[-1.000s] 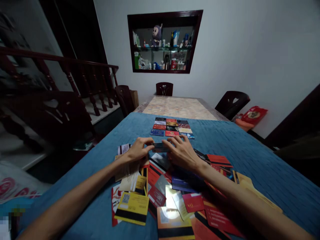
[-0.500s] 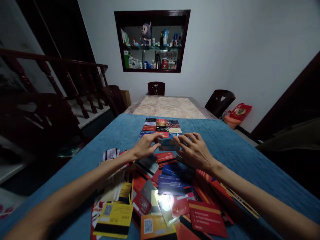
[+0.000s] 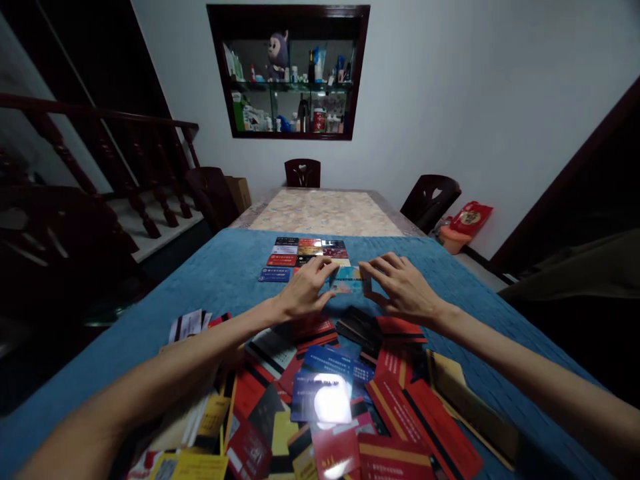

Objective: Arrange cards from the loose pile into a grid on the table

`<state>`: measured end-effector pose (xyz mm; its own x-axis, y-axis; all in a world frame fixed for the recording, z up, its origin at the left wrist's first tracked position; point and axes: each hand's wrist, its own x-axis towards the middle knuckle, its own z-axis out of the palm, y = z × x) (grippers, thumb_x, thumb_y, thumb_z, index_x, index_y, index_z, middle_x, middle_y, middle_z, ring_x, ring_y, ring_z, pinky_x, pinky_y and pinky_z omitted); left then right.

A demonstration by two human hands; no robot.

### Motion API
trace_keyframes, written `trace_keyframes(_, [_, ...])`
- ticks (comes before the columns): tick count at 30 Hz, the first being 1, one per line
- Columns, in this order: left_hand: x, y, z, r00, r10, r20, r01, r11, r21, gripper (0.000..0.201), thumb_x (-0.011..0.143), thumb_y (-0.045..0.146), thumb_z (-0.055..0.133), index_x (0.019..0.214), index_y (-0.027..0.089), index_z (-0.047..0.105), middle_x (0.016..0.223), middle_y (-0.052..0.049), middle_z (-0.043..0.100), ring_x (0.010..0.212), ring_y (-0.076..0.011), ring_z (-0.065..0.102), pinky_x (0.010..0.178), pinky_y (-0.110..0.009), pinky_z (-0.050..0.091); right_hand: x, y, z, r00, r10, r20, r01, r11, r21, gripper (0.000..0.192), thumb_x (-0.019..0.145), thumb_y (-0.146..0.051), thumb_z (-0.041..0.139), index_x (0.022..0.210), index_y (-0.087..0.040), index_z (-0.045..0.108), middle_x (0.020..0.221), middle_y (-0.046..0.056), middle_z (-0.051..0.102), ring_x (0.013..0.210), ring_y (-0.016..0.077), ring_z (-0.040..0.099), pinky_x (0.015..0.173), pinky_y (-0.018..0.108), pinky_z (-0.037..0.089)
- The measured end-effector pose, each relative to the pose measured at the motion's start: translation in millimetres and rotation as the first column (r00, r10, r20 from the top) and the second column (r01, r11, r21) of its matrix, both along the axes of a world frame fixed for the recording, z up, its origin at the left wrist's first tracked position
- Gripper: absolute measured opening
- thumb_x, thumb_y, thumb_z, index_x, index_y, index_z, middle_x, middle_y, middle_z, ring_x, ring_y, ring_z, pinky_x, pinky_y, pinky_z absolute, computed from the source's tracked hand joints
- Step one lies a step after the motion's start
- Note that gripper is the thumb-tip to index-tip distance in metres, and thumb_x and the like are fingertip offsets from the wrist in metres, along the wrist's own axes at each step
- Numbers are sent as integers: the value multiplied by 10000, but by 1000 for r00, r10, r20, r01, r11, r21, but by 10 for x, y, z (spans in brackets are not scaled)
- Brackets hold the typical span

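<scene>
holding one light blue card (image 3: 351,281) between your left hand (image 3: 306,290) and your right hand (image 3: 407,288).

your left thumb and forefinger take the left end of the card, and your right fingers take the right end; each pinch is partly open, only so wide as the card needs. its face is turned toward you; whether its lower edge touches the blue cloth (image 3: 220,267), i cannot tell. just beyond your left fingers lie neat rows of cards (image 3: 281,260), partly hidden by this hand. nearer to you than all fingers, a loose pile of cards (image 3: 320,383) spreads, many overlapping.
</scene>
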<state>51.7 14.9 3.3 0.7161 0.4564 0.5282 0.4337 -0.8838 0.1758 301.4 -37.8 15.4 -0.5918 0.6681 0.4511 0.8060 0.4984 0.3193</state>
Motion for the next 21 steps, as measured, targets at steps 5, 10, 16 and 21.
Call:
trace_keyframes(5, [190, 322, -46, 998, -14, -66, 16, 1000, 22, 471, 849, 259, 628, 1291, 157, 499, 1233, -148, 540, 1149, -286, 528, 1000, -455, 466, 159, 248, -7, 999, -37, 13, 38, 997, -72, 460, 897, -417, 569, 1263, -138, 559, 1145, 143, 601, 990, 280, 458, 767, 368, 360])
trace_keyframes(10, [447, 715, -125, 998, 2, -67, 0, 999, 34, 453, 813, 248, 654, 1243, 152, 543, 1244, -145, 561, 1154, -292, 508, 1029, -475, 430, 345, 602, -91, 994, -101, -31, 96, 987, -131, 532, 848, -316, 619, 1340, -147, 506, 1196, 139, 601, 1023, 281, 470, 807, 365, 393])
trace_keyframes(16, [762, 1216, -211, 987, 69, -144, -65, 997, 31, 354, 809, 232, 628, 1151, 143, 596, 1197, -133, 601, 1128, -292, 495, 981, -444, 443, 583, 1081, -191, 981, -170, -91, 144, 960, -241, 374, 822, -237, 613, 1189, -164, 603, 1157, 122, 623, 1035, 279, 484, 852, 369, 421])
trace_keyframes(21, [985, 1612, -287, 979, 117, -167, -119, 993, 1, 358, 821, 238, 611, 1161, 127, 597, 1177, -133, 628, 1128, -285, 492, 993, -427, 425, 718, 1499, -315, 962, -240, -131, 197, 941, -275, 385, 815, -217, 594, 1198, -177, 613, 1244, 133, 580, 1094, 295, 459, 861, 385, 436])
